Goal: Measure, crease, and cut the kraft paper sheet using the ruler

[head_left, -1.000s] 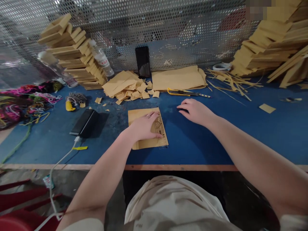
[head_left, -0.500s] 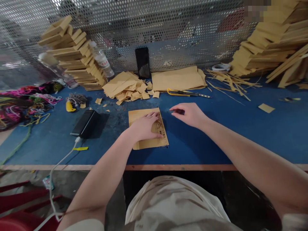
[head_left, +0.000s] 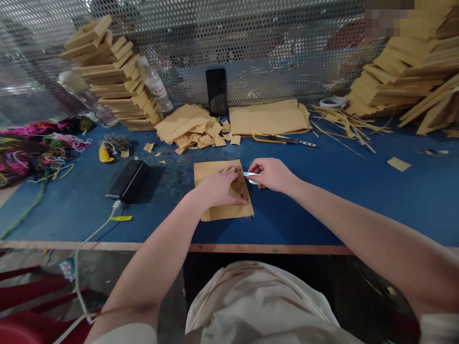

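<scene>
A brown paper sheet (head_left: 211,170) lies on the blue table (head_left: 322,191) in front of me. A clear ruler (head_left: 244,191) lies along its right edge. My left hand (head_left: 217,188) presses flat on the ruler and the sheet, fingers spread. My right hand (head_left: 272,173) is closed around a small light-coloured tool (head_left: 251,177), whose tip points at the ruler's upper end.
A yellow utility knife (head_left: 276,139) lies beyond my right hand. Paper scraps (head_left: 193,126), a stack of brown sheets (head_left: 268,117), an upright phone (head_left: 217,91), a black power bank (head_left: 128,179) with cable, cardboard stacks (head_left: 111,76) and coloured cords (head_left: 32,148) surround the work spot.
My right hand picked up a small tool from the table and moved left to the ruler's edge. My left hand stayed on the ruler and sheet.
</scene>
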`<state>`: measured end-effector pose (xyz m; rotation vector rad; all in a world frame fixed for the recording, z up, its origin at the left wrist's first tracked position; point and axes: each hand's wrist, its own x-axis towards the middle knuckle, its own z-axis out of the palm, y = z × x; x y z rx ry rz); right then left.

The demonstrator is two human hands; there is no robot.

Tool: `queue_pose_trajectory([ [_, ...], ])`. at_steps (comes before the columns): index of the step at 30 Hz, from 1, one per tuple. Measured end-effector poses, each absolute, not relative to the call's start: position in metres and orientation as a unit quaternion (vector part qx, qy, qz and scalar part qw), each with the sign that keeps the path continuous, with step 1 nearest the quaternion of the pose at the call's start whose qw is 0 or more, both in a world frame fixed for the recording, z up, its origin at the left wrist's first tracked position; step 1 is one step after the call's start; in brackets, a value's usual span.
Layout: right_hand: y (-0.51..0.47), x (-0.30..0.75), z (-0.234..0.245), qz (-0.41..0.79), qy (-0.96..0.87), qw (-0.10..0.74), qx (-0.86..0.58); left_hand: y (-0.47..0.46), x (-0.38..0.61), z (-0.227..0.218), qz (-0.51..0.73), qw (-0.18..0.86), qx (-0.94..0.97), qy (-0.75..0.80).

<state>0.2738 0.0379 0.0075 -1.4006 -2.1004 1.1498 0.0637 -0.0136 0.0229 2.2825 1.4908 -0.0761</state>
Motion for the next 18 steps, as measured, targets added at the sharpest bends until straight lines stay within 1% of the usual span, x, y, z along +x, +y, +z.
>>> queue_pose_trajectory([
  [10, 0.0465, 0.2715, 0.0008, 0.380, -0.753, 0.188, -0.503, -0.0148, 0.0641, 0.0265, -0.034, 0.207, 0.814, 0.542],
  [14, 0.0459, 0.2698, -0.0007, 0.389, -0.753, 0.161, -0.506, -0.0154, 0.0643, 0.0268, -0.035, 0.206, 0.815, 0.541],
  [18, 0.0381, 0.2664, 0.0038, 0.370, -0.757, 0.132, -0.522, -0.0155, 0.0641, 0.0257, -0.035, 0.204, 0.814, 0.542],
])
